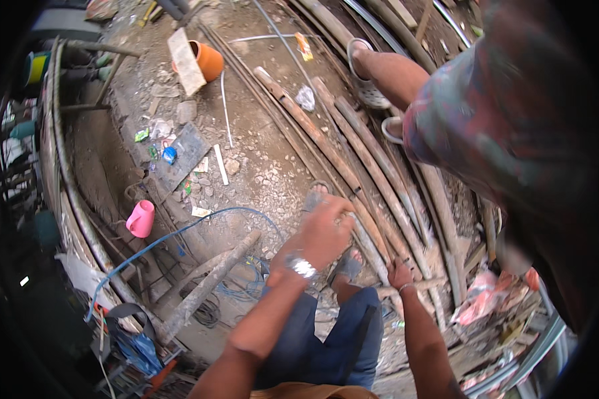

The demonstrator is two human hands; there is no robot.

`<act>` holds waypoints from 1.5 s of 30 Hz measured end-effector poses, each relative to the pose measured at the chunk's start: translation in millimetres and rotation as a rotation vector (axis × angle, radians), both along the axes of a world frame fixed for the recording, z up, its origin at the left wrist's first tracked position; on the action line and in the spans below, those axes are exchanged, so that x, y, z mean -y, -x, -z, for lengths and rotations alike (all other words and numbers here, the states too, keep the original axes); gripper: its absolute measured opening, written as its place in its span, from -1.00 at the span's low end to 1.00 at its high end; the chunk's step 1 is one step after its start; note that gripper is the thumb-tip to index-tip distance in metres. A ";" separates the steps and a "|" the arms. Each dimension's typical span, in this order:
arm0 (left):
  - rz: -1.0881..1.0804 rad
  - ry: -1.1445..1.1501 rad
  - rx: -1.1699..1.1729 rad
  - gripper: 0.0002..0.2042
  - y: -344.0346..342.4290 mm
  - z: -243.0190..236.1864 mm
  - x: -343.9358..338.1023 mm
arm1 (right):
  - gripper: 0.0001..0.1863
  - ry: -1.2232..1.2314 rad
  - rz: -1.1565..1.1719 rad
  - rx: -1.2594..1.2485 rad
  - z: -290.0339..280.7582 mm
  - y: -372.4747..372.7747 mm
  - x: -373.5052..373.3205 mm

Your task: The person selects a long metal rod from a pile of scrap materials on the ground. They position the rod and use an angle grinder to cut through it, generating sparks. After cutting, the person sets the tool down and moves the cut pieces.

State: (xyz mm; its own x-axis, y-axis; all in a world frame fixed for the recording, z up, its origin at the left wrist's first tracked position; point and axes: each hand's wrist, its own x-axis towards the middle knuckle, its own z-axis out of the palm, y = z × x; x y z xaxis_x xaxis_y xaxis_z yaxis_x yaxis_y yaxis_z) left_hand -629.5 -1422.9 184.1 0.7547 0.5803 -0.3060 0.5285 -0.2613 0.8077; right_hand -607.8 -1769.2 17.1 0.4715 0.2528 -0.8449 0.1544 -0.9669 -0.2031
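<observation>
My left hand [326, 229], with a silver watch at the wrist, is over my legs beside the long poles, fingers loosely bent and apart, with nothing seen in them. My right hand [399, 274] grips the lower end of a pole [369, 246] among several weathered poles [386, 153] lying roughly parallel on the rubble ground. My sandalled feet [346, 266] stand beside them, partly hidden by my left arm. A short crosspiece [419, 284] lies under the poles near my right hand.
Another person's legs [406, 93] stand among the poles at right. An orange pot [207, 61], a board [186, 60], a pink pitcher [141, 219], a blue hose [173, 236] and a metal railing [66, 159] are at left. Red plastic scraps [486, 292] lie at lower right.
</observation>
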 end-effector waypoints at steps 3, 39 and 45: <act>0.257 0.130 -0.218 -0.80 30.4 60.1 87.4 | -0.56 0.029 -0.036 -0.010 16.1 5.7 -3.7; 1.471 -0.606 0.098 -0.77 -87.1 355.2 -10.5 | -0.76 0.049 0.015 0.565 145.0 159.1 332.1; 1.605 -0.509 0.025 -0.81 -82.8 347.4 145.0 | -0.74 0.429 0.136 0.748 129.8 203.4 428.0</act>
State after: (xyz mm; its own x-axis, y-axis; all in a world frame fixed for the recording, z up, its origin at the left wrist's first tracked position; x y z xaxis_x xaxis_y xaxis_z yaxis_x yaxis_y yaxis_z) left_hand -546.7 -1567.9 -163.3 0.6407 -0.6967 -0.3226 -0.5227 -0.7036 0.4815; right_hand -811.2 -2197.3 -112.7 0.9435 -0.1150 -0.3109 -0.0206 -0.9564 0.2912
